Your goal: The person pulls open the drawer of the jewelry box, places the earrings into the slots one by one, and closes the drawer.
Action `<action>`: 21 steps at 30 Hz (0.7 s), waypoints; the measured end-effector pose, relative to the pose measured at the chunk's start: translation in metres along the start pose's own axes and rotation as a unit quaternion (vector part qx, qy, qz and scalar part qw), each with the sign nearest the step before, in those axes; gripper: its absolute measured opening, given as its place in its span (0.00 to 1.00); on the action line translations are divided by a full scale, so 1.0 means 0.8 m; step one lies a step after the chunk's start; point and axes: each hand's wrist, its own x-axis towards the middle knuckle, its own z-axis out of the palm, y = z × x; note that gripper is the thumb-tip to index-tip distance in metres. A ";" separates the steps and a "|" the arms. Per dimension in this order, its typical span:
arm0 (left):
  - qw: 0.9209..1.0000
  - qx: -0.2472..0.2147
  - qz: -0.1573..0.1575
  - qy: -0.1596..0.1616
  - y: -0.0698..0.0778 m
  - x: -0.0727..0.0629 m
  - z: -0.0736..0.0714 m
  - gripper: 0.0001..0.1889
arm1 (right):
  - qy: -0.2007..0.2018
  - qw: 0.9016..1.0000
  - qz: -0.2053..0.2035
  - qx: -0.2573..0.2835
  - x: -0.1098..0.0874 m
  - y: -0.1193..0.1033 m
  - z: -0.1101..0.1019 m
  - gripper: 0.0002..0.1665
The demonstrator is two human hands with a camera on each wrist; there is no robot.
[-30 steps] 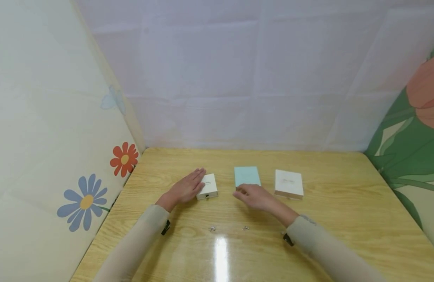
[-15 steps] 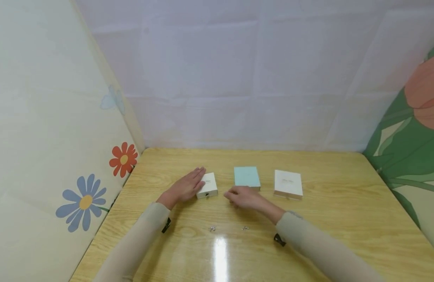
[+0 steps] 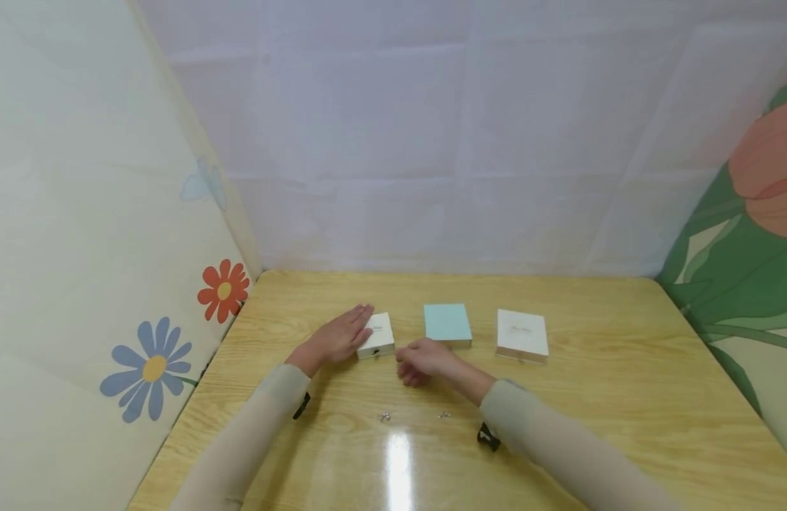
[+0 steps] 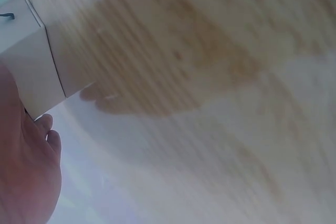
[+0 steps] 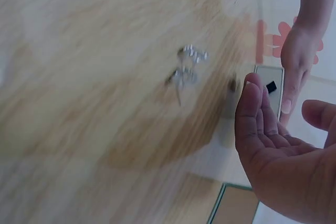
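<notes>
My left hand rests against the left side of a small white drawer box, its fingers straight and lying partly over the top. A black pull tab shows on that box's front in the right wrist view. Just in front and to the right of it, my right hand hovers with loosely bent fingers and holds nothing. Nearer on the table lie two small groups of silvery stud earrings, the left group and the right group. Their thin posts show in the right wrist view.
A light blue box stands behind and to the right of my right hand. Farther right is a larger white box with small print on its lid. The wood-grain table meets cloth-covered walls at the back and sides.
My right hand has moved left and toward me, from the front of the light blue box to beside the small white box, its fingers loosening. The left hand has stayed in place.
</notes>
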 end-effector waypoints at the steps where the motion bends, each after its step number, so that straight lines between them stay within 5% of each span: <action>1: 1.000 0.001 0.001 -0.001 0.000 0.000 -0.001 0.33 | -0.001 1.000 0.004 0.009 0.002 0.000 0.002 0.20; 9: 1.000 0.002 0.012 0.004 -0.001 -0.001 0.001 0.32 | -0.016 0.996 0.021 0.087 0.009 -0.006 0.021 0.17; 21: 0.999 -0.009 0.026 0.026 -0.004 -0.002 0.004 0.31 | -0.034 0.990 0.035 0.132 0.023 -0.011 0.044 0.16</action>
